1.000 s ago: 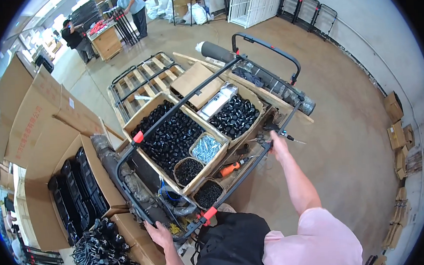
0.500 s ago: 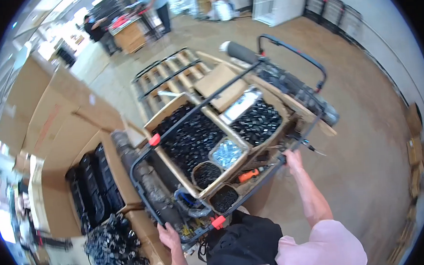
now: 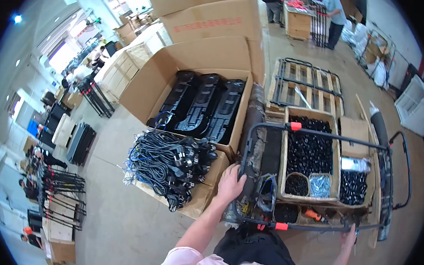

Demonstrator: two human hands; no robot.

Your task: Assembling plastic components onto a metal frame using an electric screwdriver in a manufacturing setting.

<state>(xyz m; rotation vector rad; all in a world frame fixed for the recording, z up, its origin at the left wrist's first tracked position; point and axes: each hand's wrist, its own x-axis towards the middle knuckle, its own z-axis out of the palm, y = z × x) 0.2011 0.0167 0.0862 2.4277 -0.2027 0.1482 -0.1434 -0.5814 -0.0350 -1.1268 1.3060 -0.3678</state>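
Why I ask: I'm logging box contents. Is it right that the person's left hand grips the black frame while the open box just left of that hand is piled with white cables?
Not quite. In the head view the left hand does grip the black frame, but the cables piled on the open box beside it are black, with some blue strands, not white.

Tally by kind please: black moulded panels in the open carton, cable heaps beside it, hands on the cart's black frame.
Black moulded panels: 3
Cable heaps: 1
Hands on black frame: 2 (left hand, right hand)
Total: 6
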